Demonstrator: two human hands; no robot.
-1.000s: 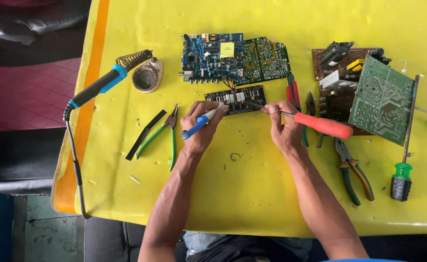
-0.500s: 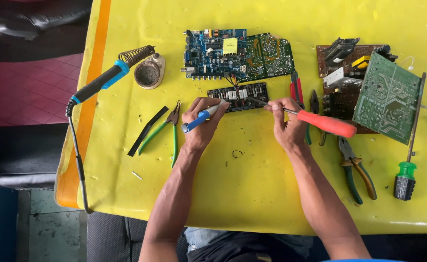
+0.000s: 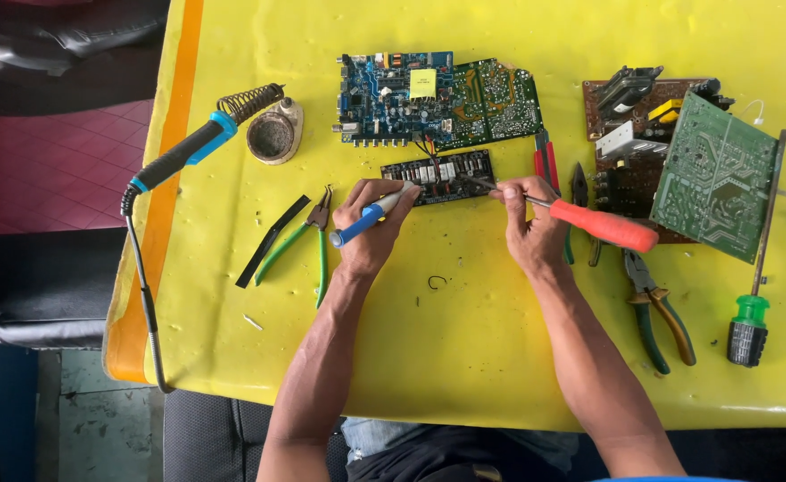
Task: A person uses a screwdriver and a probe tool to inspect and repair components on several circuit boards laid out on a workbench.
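Note:
My left hand grips a small blue-handled tool, its pale tip resting on the left end of a small black circuit board. My right hand holds a red-handled screwdriver, whose metal shaft points left onto the right part of that same board. The board lies flat on the yellow table, just below a larger blue and green circuit board joined to it by short wires.
A blue-and-black soldering iron rests in a coil stand beside a round tin. Green-handled pliers and a black strip lie left. More boards, pliers, cutters and a green screwdriver lie right.
Both hands hold nearly the same pose on the small board; the view has shifted slightly, and the screwdriver tip has edged a little along the board.

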